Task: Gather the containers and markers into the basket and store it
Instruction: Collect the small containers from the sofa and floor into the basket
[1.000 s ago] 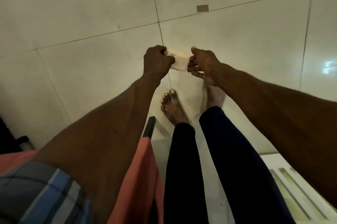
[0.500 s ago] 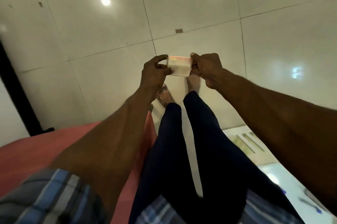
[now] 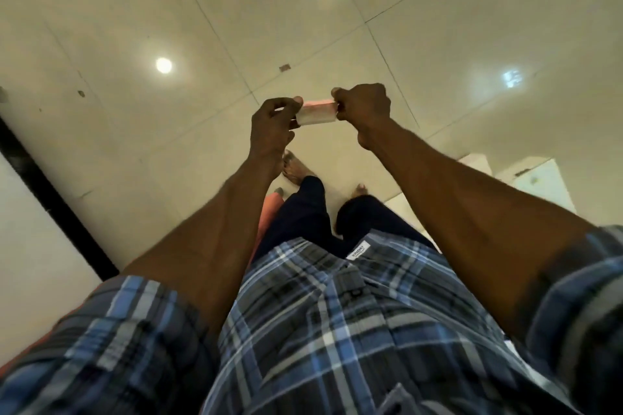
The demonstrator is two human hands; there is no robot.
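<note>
With the view now tipped farther back, left hand [image 3: 274, 124] and right hand [image 3: 362, 109] each pinch an end of a small, seemingly translucent container [image 3: 317, 114] at 12 o'clock; no basket visible, gathering unfinished.

Dim warm light; lamp glare on floor tiles [image 3: 101, 26].

Glossy cream floor tiles [image 3: 438, 26] reflect ceiling lights, a black strip [image 3: 50, 198] crosses at left, and a white cabinet [image 3: 539, 185] stands at right.
</note>
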